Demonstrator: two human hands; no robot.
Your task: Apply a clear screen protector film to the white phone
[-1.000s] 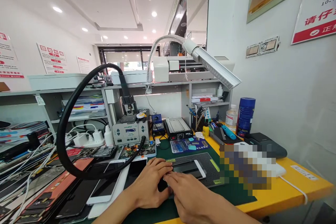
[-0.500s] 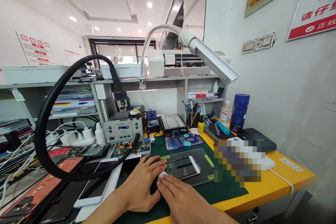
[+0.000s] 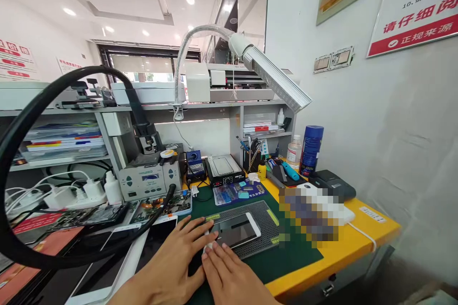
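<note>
A white-framed smartphone with a dark screen lies flat on a grey perforated mat. My left hand rests at the phone's left end, its fingers stretched out and apart, the tips touching its edge. Beside it my right hand lies with extended fingers close together, tips at the phone's near left corner. My fingers hide most of that white end. The right thumb is out of sight. Under the perforated mat is a green work mat.
Other phones and tablets, among them a white tablet, lie left of my hands. A thick black hose arches over them from a grey soldering station. A lamp overhangs the yellow bench. A blue can stands behind right.
The camera has turned right, so the bench and wall have shifted left in view. Both hands stay at the phone's left end, with slight finger movement. The phone has not visibly moved on the mat.
</note>
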